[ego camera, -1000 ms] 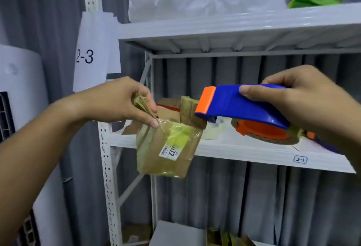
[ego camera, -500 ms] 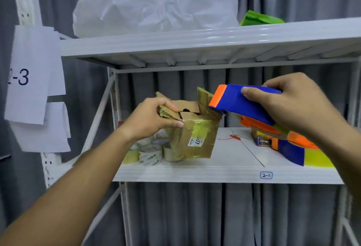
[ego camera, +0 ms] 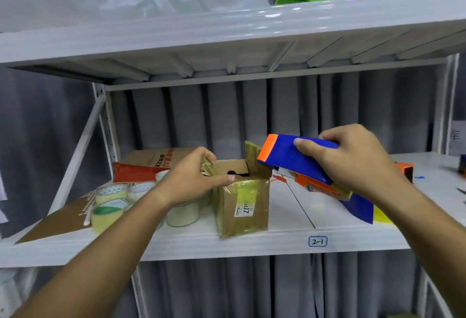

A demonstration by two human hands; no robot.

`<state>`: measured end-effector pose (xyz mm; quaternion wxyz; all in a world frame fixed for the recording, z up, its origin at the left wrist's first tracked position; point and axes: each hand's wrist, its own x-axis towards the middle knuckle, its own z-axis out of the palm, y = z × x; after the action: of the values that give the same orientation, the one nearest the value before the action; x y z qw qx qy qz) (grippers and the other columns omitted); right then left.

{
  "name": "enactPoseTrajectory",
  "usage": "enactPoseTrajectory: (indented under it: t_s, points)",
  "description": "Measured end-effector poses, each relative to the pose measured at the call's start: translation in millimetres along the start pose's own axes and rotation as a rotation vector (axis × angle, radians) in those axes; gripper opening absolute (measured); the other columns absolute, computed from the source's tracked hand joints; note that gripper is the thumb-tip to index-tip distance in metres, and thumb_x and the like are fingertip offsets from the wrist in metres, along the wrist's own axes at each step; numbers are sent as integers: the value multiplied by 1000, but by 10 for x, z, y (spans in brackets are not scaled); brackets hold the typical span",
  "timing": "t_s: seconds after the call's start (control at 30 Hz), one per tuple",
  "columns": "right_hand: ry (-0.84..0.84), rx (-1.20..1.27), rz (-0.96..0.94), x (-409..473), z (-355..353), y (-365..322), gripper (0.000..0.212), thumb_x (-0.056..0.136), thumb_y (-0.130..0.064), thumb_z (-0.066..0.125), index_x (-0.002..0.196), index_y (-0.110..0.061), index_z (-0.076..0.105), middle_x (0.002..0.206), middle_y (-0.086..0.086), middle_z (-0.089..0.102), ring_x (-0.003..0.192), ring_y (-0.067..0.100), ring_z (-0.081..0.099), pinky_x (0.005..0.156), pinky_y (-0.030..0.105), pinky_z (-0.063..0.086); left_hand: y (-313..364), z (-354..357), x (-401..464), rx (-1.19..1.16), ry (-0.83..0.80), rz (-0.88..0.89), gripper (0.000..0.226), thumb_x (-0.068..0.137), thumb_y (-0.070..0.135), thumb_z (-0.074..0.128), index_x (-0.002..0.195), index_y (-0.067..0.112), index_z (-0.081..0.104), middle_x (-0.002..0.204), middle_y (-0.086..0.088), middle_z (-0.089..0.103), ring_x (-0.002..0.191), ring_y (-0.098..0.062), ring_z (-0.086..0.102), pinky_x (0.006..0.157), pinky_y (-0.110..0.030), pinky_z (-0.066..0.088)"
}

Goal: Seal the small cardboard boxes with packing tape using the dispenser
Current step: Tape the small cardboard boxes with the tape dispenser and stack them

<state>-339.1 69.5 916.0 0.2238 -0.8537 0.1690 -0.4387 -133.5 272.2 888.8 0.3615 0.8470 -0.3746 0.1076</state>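
Small cardboard box (ego camera: 242, 201) stands on shelf (ego camera: 290, 247), flaps up. My left hand (ego camera: 191, 181) pinches its left flap; right hand (ego camera: 353, 158) grips tape dispenser (ego camera: 290, 158) just right, orange nose over the open top.

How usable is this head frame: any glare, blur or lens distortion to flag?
Head view: bright glare streaks the upper shelf edge; wide-angle distortion bows that shelf; the left hand and forearm are motion-blurred, as are the tape rolls; the right hand on the blue tape dispenser is sharper; the small cardboard box label is only partly legible.
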Motion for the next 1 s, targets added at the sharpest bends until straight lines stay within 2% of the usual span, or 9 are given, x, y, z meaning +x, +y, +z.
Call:
enactPoseTrajectory:
  t_s: [0.1,0.17,0.23,0.4,0.5,0.7,0.8,0.9,1.0]
  points:
    - [-9,62,11,82,6,95,47,84,-59,60,65,-18,69,59,0,68,61,15,65,59,38,55,74,194,2,42,148,24,96,72,66,78,145,39,21,116,11,63,96,-10,63,81,-34,53]
    - [-26,111,24,130,4,150,46,84,-59,61,67,-17,70,61,0,68,62,16,66,60,38,55,111,328,23,41,196,55,96,80,56,77,147,41,10,95,10,70,77,-1,65,63,-19,50]
    - [-49,166,28,174,12,213,46,84,-58,62,68,-16,71,62,1,69,63,18,67,61,38,55,134,445,61,58,218,63,87,85,45,74,146,42,11,81,12,66,74,5,63,48,-11,40]
    - [-51,322,65,283,22,422,42,81,-59,65,67,-20,73,60,-3,69,58,14,66,53,28,48,90,621,158,33,226,-20,72,88,41,68,143,28,23,94,20,59,80,2,59,59,-11,35]
    - [-60,418,133,341,26,539,32,81,-59,66,69,-31,74,62,-4,71,59,16,68,56,30,51,70,663,226,12,289,-64,69,87,34,69,141,23,27,84,14,62,77,6,53,58,-13,32]
    - [-58,515,244,412,50,609,36,80,-55,68,76,-20,73,69,-6,74,75,23,71,65,36,56,98,681,285,62,345,1,54,87,12,60,131,24,31,76,3,61,69,-3,54,52,-23,34]
    - [-57,522,255,446,73,567,37,80,-55,68,81,-19,73,72,-3,75,77,25,72,74,43,59,196,765,258,-35,312,78,54,91,35,64,132,32,28,104,5,64,82,-8,62,66,-32,49]
    - [-45,506,248,462,95,522,38,80,-56,68,82,-19,73,73,-2,75,77,25,72,75,44,59,295,875,244,-63,295,116,94,70,75,71,138,40,18,121,10,53,105,-11,55,81,-29,44]
    - [-42,496,247,445,125,476,38,80,-57,68,81,-19,73,71,-3,75,74,24,73,72,41,58,394,1012,278,-84,307,116,120,53,77,81,143,45,9,150,0,41,131,-19,48,91,-27,39]
